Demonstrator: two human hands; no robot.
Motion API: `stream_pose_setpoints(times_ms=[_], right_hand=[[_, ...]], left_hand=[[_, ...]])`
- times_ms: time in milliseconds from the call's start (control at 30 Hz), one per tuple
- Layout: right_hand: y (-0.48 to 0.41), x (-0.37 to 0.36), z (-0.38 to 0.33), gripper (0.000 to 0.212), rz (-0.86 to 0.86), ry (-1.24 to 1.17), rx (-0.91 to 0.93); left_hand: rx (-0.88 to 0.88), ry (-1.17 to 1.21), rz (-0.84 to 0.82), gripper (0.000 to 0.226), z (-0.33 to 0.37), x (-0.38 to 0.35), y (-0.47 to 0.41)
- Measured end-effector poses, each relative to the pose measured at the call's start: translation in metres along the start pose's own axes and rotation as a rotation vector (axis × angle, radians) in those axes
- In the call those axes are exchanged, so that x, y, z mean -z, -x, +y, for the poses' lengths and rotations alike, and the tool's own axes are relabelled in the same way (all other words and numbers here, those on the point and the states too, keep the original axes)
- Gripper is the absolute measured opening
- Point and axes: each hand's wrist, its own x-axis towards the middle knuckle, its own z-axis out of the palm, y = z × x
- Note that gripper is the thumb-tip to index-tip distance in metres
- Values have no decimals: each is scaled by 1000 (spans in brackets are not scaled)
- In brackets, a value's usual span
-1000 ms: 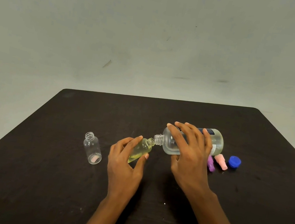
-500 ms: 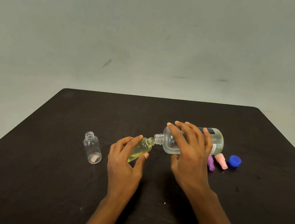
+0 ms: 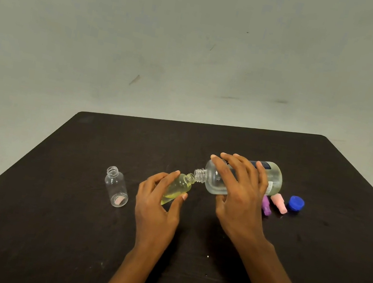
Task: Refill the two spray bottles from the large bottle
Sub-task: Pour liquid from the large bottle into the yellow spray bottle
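The left hand (image 3: 156,210) grips a small bottle (image 3: 179,187) near the middle of the table (image 3: 42,228). Its fingers (image 3: 164,182) curl round the far side of the bottle and the thumb presses the near side. The bottle is pinched between them and leans with its open neck up and to the right. Yellowish liquid sits in its lower part.

The right hand (image 3: 238,199) holds the large bottle (image 3: 275,178) on its side above the table. The fingers (image 3: 227,170) are spread wide over the top of its clear body, with the thumb underneath. The threaded mouth points left and slightly down, right at the small bottle's neck; whether the two rims touch cannot be told. The base faces the table's right edge, and a dark label shows beside the fingers.

An empty bottle (image 3: 116,186) stands uncapped to the left of the left hand, apart from it, toward the left edge. A pink patch shows at its base.

Beside the right hand, toward the right edge, three caps lie in a row. They are a purple cap (image 3: 267,208) partly hidden by the hand, a pink cap (image 3: 280,203), and a blue cap (image 3: 295,203).
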Motion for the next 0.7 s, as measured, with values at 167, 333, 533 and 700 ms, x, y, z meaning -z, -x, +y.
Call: stream_pose_setpoints(times_ms=[167, 333, 533, 700], right_hand=[[0, 0, 0, 89, -3, 6, 0], [0, -1, 1, 88, -1, 7, 1], [1, 0, 0, 87, 12, -1, 1], [0, 0, 0, 85, 15, -3, -1]], left_hand=[[2, -6, 0, 49, 0, 0, 0], [2, -12, -2, 49, 0, 1, 0], [-3, -18, -6, 48, 1, 1, 0], [0, -8, -1, 49, 0, 0, 0]])
